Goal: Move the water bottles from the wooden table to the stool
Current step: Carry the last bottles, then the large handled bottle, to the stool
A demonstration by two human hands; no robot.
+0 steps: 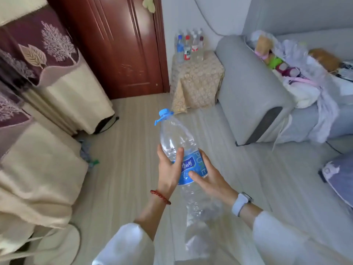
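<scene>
A large clear water bottle [175, 138] with a blue cap and blue label is held tilted in mid-air over the floor. My left hand [169, 167] grips its left side at the label. My right hand [208, 175] wraps the label from the right. Far ahead stands a stool [198, 81] draped in a beige patterned cloth, beside the door. Several smaller bottles [188, 47] with blue, red and white caps stand together on its far part. The wooden table is not in view.
A grey sofa [254, 88] with bags and clutter on its seat fills the right side. Cloth-covered furniture [38, 150] lines the left. A dark red door [118, 44] stands behind. Striped pale floor [129, 146] runs between me and the stool.
</scene>
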